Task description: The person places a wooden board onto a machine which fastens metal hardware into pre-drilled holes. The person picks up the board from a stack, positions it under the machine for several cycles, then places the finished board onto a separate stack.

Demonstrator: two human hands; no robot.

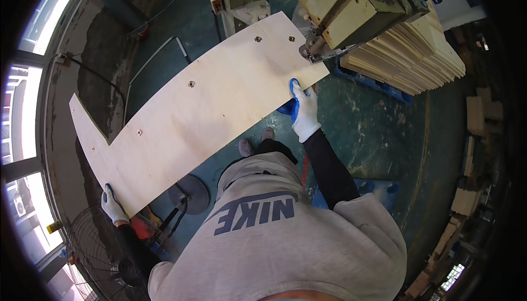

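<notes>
Board, pale and curved, is held above the floor by both gloved hands: the left hand grips its notched end near a corner, the right hand its near long edge. Its far end meets a machine; stacked boards cover all but a blue pallet's near edge.

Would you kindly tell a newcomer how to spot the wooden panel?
Find the yellowish machine at upper right. From its tip, a pale wooden panel slants down-left, held by the right hand and left hand. Unlike the stacked boards at right, it is a single sheet, with a V-shaped notch near its left end.
</notes>
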